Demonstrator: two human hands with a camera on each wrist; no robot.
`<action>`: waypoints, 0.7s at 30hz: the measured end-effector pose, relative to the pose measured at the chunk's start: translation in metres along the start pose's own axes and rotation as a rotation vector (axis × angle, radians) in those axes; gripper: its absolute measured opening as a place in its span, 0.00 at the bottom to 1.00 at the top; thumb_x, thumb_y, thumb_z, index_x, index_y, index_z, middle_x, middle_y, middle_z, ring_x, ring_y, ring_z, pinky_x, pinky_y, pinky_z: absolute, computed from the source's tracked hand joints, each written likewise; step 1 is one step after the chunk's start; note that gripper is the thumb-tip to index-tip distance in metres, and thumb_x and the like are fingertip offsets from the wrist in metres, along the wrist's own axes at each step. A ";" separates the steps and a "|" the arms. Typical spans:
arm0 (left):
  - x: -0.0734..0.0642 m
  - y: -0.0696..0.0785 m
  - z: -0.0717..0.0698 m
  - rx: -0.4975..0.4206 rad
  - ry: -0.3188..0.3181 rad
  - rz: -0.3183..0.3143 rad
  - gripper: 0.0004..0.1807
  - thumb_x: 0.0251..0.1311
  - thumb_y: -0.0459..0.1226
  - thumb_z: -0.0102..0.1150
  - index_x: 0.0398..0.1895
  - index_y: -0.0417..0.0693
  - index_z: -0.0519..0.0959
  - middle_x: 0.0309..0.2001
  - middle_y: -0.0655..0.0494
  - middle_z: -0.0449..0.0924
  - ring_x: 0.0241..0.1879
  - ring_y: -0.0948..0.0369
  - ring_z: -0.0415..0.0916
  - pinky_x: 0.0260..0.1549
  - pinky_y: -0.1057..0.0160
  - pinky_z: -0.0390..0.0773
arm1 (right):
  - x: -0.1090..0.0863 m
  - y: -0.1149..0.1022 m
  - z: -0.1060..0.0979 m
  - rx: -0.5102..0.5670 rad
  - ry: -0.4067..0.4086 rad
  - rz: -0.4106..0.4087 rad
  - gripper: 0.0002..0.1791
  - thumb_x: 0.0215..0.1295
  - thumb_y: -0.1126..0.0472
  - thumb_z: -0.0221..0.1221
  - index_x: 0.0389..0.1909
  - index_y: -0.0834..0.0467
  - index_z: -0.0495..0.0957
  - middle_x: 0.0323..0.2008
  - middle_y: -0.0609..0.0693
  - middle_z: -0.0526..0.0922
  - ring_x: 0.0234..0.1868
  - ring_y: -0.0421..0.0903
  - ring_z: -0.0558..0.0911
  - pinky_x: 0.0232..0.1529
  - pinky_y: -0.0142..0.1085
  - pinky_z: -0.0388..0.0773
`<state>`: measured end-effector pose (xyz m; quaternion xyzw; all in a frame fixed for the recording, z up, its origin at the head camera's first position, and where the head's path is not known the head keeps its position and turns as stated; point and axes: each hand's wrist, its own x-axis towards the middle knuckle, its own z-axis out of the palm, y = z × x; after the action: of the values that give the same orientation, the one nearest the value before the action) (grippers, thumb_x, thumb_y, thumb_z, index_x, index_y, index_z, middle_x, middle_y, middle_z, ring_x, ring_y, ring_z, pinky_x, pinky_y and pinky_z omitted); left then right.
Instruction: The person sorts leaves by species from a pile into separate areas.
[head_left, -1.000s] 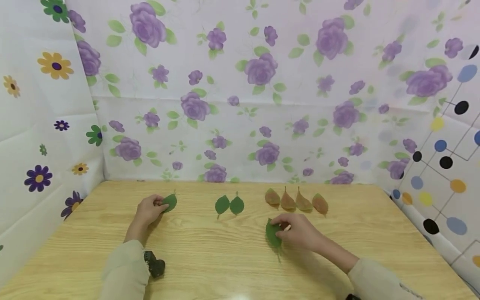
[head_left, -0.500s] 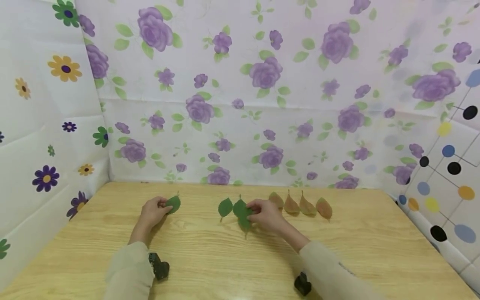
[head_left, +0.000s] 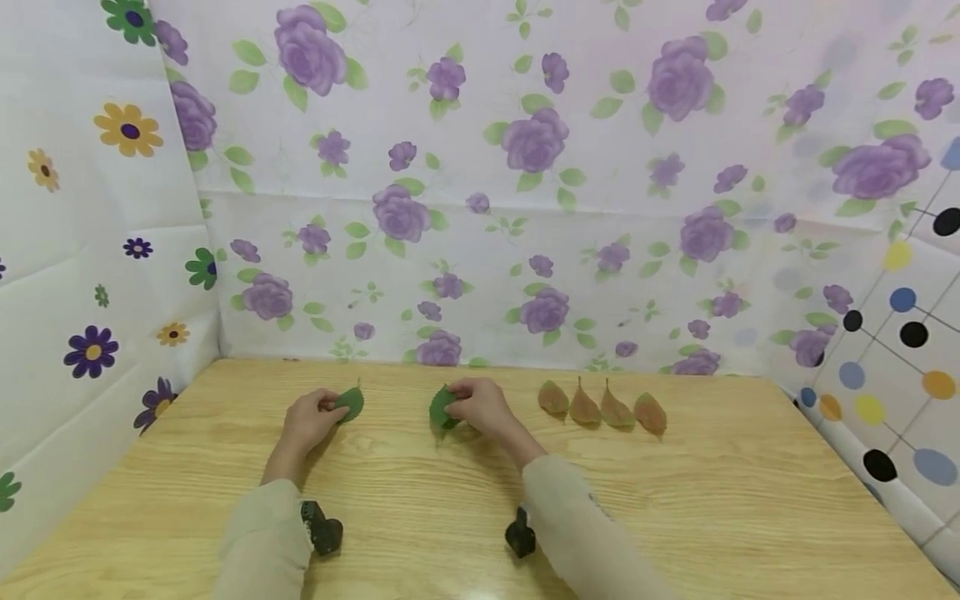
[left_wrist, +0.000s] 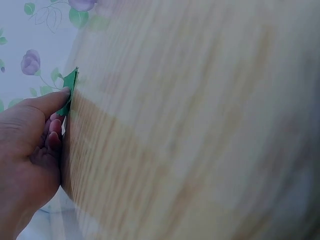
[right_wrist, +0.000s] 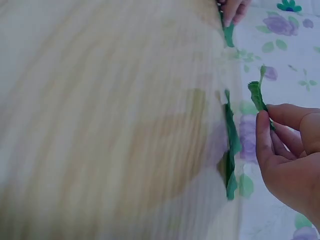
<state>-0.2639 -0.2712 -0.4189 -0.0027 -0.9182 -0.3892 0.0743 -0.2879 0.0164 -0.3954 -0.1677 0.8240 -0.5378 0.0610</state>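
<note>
My left hand [head_left: 307, 419] pinches a green leaf [head_left: 351, 404] at the back left of the table. In the left wrist view, the thumb lies on that leaf [left_wrist: 68, 92], low against the wood. My right hand [head_left: 483, 407] holds another green leaf [head_left: 441, 408] between thumb and fingers near the back middle. The right wrist view shows this held leaf [right_wrist: 256, 95] raised off the table. Below it, green leaves [right_wrist: 231, 145] lie on the wood; in the head view, the right hand and its leaf mostly hide them.
Several reddish-brown leaves [head_left: 585, 405] lie in a row at the back right. The wooden table [head_left: 420, 517] meets a flowered cloth [head_left: 480, 250] behind it. Patterned cloths also stand at the left and right sides.
My right hand has carried its green leaf leftward from in front of the brown leaves to over the middle green leaves. My left hand has stayed on its leaf.
</note>
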 end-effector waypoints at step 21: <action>-0.005 0.004 0.004 -0.049 0.025 -0.042 0.21 0.63 0.34 0.59 0.52 0.24 0.74 0.38 0.41 0.76 0.41 0.46 0.73 0.44 0.47 0.74 | 0.025 -0.025 0.071 -0.149 -0.009 0.023 0.18 0.57 0.73 0.62 0.50 0.70 0.79 0.51 0.61 0.80 0.56 0.57 0.77 0.52 0.43 0.77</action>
<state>-0.2594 -0.2657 -0.4192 0.0195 -0.9072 -0.4131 0.0773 -0.2861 -0.0625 -0.4004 -0.1649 0.8632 -0.4736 0.0581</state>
